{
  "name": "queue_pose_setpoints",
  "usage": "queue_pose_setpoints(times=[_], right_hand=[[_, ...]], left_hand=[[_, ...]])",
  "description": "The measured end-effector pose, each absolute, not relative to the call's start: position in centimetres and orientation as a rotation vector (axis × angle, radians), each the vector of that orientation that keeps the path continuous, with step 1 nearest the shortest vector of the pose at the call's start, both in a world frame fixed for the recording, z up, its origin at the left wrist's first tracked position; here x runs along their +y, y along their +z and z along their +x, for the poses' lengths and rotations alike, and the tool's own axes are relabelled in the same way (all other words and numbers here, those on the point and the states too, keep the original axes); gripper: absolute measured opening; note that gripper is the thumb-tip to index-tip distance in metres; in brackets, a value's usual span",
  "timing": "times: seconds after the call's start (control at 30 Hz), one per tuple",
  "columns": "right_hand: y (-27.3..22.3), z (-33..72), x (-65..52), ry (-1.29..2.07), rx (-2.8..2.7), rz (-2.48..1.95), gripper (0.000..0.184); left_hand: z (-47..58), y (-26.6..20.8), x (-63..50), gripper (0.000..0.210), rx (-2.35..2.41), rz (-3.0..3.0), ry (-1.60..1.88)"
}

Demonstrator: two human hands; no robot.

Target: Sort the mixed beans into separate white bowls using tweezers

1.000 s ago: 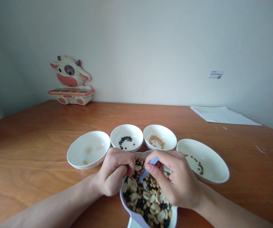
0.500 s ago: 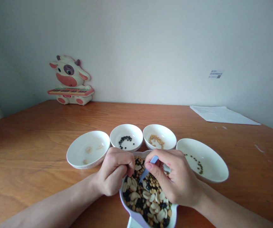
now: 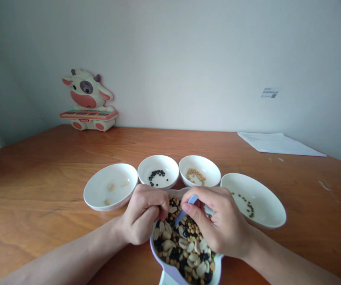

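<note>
My right hand [image 3: 218,221] pinches blue plastic tweezers [image 3: 186,209], tips pointing down into a purple-rimmed tray [image 3: 158,253]. Mixed peanuts [image 3: 183,242], black beans [image 3: 174,253], yellow soybeans [image 3: 193,227] and a few green beans fill this tray. Curled closed, my left hand [image 3: 146,213] is at the tray's left edge; its fingertips are hidden, so whatever it may hold does not show. Behind the hands stand a bowl [image 3: 97,190] with a few peanut pieces, one [image 3: 158,160] with black beans, one [image 3: 200,161] with soybeans, and one [image 3: 265,198] with small green beans.
A cow-shaped toy keyboard [image 3: 88,103] stands against the wall at the back left. White papers [image 3: 277,143] lie at the back right of the wooden table [image 3: 173,140]. A label [image 3: 269,93] is stuck on the wall.
Almost nothing differs. Both hands, the tweezers and the bowls hold their places, with only a very slight shift of the whole view.
</note>
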State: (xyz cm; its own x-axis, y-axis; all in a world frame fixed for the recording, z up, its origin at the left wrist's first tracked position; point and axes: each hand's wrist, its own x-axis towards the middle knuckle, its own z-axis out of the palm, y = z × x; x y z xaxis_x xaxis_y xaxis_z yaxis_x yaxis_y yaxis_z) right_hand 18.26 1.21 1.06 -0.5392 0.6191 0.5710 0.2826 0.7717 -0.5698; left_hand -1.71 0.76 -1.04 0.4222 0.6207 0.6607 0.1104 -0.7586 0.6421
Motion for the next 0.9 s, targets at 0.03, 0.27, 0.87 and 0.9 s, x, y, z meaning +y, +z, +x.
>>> queue_pose_setpoints(times=[0.03, 0.27, 0.87, 0.9], right_hand=[[1.05, 18.27, 1.22, 0.528, -2.16, -0.669, 0.015], [1.18, 18.45, 1.11, 0.52, -2.176, -0.672, 0.015], [1.52, 18.28, 1.17, 0.503, -2.197, -0.586, 0.016], [1.49, 18.28, 1.18, 0.504, -2.194, -0.585, 0.016]], left_hand=[[-1.73, -1.06, 0.76, 0.028, 0.619, 2.169, 1.316], [-1.75, -0.92, 0.78, 0.028, 0.62, 2.176, 1.315], [-1.82, -1.05, 0.82, 0.028, 0.615, 2.164, 1.319], [-1.85, -1.09, 0.84, 0.028, 0.613, 2.164, 1.319]])
